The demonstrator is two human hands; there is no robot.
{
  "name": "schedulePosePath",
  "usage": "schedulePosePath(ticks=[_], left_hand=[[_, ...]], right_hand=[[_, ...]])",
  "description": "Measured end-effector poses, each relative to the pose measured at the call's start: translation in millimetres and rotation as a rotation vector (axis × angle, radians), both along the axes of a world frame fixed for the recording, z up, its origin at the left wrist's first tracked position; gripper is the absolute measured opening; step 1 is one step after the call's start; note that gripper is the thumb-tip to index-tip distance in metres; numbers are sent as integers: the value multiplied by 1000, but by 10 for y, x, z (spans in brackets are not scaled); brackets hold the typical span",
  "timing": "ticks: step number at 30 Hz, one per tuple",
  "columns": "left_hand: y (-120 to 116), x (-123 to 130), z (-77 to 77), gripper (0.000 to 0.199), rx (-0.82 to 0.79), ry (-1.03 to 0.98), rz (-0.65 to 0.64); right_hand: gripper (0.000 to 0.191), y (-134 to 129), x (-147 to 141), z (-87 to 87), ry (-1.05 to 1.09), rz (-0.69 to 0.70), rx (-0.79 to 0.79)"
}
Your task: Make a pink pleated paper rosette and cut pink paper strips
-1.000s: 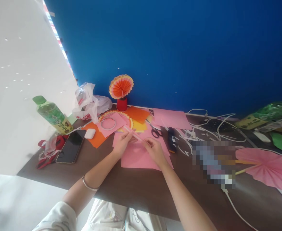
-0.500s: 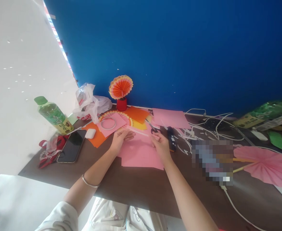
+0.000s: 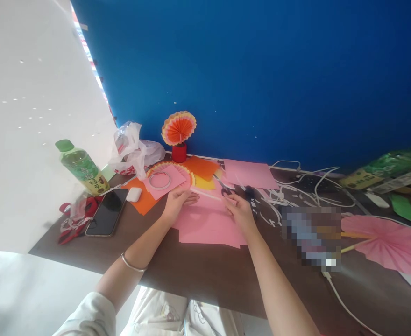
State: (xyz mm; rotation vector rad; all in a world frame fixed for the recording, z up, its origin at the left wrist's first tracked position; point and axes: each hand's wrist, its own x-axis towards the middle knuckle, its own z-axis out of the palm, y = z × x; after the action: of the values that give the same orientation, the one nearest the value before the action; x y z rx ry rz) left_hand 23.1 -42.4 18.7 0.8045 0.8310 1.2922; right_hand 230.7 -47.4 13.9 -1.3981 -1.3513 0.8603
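Note:
A narrow pale strip point(image 3: 206, 193) stretches between my hands, just above pink paper sheets point(image 3: 205, 228) on the desk. Its left end is pinched between the thumb and fingers of my left hand point(image 3: 180, 203). My right hand point(image 3: 240, 213) is closed at the other end, with its fingertips partly hiding the strip. Right behind that hand lies a pair of scissors point(image 3: 226, 190) with dark handles. A silver ring point(image 3: 159, 180) rests on a smaller pink sheet point(image 3: 173, 184) beyond my left hand, with a pleated paper fan point(image 3: 187, 173) partly under it.
Left on the desk point(image 3: 191, 275) are a phone point(image 3: 107, 212), a white case point(image 3: 134, 194) and a green-capped bottle point(image 3: 84, 170). A paper rosette point(image 3: 179, 128) on a red base stands by the blue wall. White cables point(image 3: 279, 198) and a pink fan point(image 3: 391, 242) lie right.
My right hand has shifted slightly right along the strip's end. My left hand keeps its place at the other end. The whole view has moved a little.

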Motion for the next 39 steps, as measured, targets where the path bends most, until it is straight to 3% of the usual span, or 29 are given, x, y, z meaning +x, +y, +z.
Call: schedulePosePath(ticks=[3,7,9,12,20,28,39], left_hand=[[-11,23,18,32,7,84,40],[-64,94,12,34,43,160,87],[-111,144,-16,35,76,168,50],[-194,217,-68,34,179,237,-54],[-296,247,-85,29,446,582,-56],[-301,207,-102,25,606,856,-31],[-301,205,-111,26,596,853,-69]], right_hand=[[39,3,-3,-14,-151,-73,96],[26,-62,-94,14,-513,-257,454],[15,-124,-176,35,-688,-204,597],[16,-212,-302,46,-753,-53,719],[20,-261,-366,53,-797,54,851],[21,-312,-315,178,-1130,183,954],[24,-304,-288,236,-1059,236,922]])
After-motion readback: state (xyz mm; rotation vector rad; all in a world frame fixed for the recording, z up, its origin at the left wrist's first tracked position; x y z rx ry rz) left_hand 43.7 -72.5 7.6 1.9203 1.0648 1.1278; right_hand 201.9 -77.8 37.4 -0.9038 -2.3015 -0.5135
